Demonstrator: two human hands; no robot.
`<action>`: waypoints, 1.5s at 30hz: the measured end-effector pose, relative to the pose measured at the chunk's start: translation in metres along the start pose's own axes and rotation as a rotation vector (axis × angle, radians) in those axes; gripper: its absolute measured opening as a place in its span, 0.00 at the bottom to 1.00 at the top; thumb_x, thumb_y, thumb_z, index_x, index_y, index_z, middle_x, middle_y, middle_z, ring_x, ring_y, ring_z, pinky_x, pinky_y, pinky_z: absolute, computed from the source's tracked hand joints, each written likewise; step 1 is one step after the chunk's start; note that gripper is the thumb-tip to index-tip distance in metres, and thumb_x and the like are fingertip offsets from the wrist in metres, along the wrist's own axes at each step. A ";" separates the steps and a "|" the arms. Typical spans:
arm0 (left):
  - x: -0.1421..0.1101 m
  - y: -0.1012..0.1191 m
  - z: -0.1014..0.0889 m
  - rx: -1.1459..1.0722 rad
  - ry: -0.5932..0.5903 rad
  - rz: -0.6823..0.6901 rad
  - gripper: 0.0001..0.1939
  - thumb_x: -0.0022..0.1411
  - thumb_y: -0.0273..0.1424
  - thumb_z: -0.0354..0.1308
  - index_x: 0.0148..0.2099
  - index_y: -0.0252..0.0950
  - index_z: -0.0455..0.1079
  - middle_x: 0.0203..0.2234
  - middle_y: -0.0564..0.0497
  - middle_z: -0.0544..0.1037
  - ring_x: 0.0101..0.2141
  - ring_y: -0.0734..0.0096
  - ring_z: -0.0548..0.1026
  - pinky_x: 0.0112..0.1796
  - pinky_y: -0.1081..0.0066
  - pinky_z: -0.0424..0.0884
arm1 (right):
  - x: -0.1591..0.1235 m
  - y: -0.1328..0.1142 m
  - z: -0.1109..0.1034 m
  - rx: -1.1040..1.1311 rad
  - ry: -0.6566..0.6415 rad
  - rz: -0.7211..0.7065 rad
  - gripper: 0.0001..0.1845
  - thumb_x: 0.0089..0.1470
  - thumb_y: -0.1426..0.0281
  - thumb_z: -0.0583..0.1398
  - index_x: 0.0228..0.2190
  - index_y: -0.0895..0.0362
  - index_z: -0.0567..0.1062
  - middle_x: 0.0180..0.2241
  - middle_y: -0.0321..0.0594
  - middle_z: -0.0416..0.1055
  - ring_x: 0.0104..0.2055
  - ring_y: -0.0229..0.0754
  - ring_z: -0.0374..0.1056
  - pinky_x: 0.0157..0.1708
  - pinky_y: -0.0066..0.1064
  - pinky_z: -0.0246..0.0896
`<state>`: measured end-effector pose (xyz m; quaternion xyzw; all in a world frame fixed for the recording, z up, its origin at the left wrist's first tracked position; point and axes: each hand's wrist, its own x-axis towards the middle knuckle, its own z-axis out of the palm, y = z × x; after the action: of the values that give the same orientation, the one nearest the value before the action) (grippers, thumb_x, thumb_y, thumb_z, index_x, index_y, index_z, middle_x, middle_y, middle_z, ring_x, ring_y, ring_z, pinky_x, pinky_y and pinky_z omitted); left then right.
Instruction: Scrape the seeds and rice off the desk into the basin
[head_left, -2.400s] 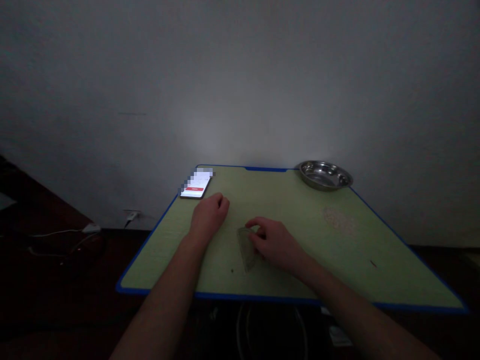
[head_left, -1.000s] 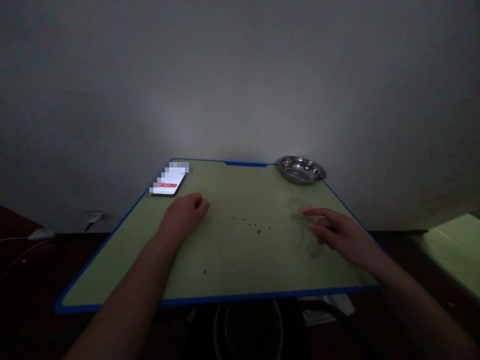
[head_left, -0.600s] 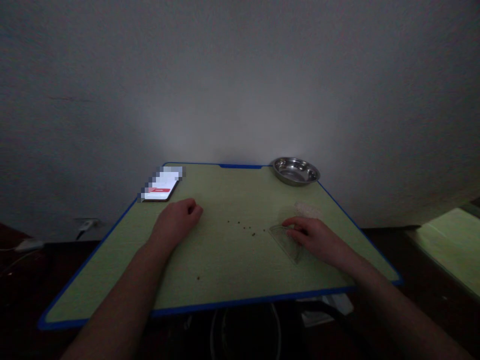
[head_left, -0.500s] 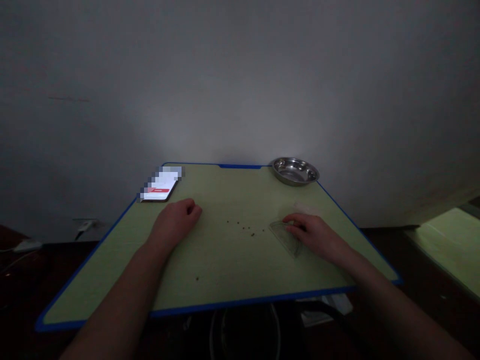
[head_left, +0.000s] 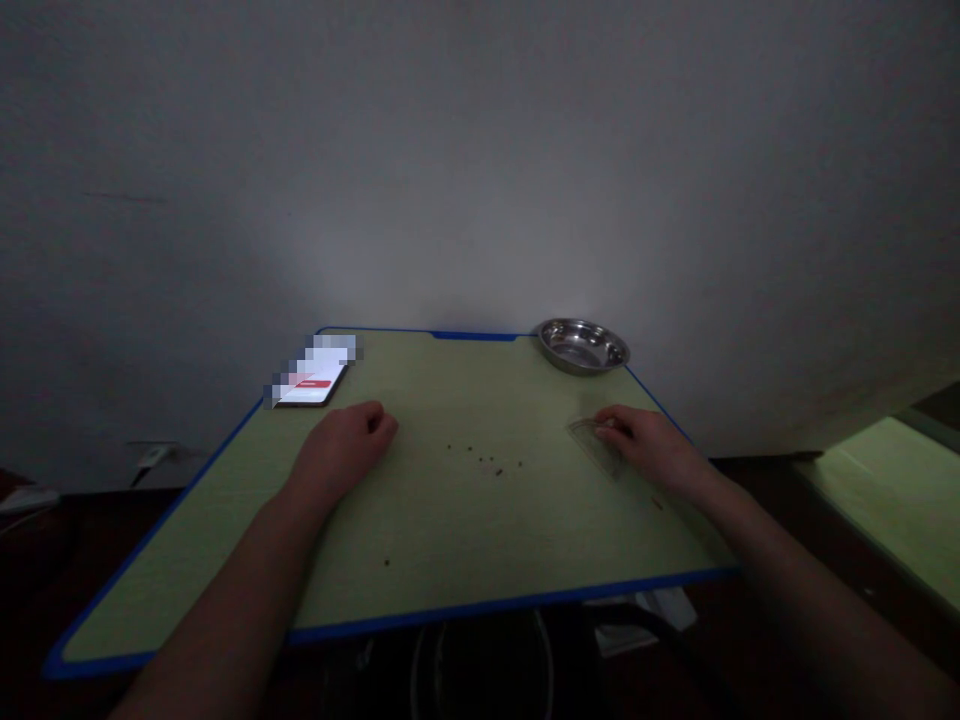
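Note:
My left hand rests on the table as a loose fist, with nothing showing in it. On the right side, my right hand pinches a clear plastic protractor between thumb and fingers. The protractor is tilted, its straight edge facing the middle of the table; the fingers cover part of it. Several tiny dark bits lie scattered between the two hands. Another single bit sits nearer the front edge. What the bits are is too small to tell.
A steel bowl stands at the back right corner. At the back left lies a phone with a lit screen. The pale green table has a blue rim and backs onto a grey wall. A small brownish sliver lies beside my right forearm.
My right hand has moved right and slightly away from me with the protractor, farther from the dark bits. My left hand stays in place; the whole view has shifted a little.

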<state>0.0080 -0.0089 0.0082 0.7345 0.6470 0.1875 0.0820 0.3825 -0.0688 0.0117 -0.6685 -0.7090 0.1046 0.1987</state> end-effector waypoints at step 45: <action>-0.004 0.000 0.003 0.012 -0.026 0.012 0.13 0.60 0.36 0.45 0.25 0.38 0.60 0.21 0.51 0.69 0.24 0.70 0.65 0.25 0.70 0.52 | 0.042 -0.034 -0.002 0.383 -0.050 0.050 0.14 0.53 0.68 0.57 0.39 0.63 0.75 0.24 0.41 0.75 0.19 0.36 0.66 0.20 0.27 0.60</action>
<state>0.0088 -0.0127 0.0046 0.7413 0.6425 0.1746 0.0847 0.3508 -0.0303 0.0335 -0.6329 -0.6641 0.2593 0.3020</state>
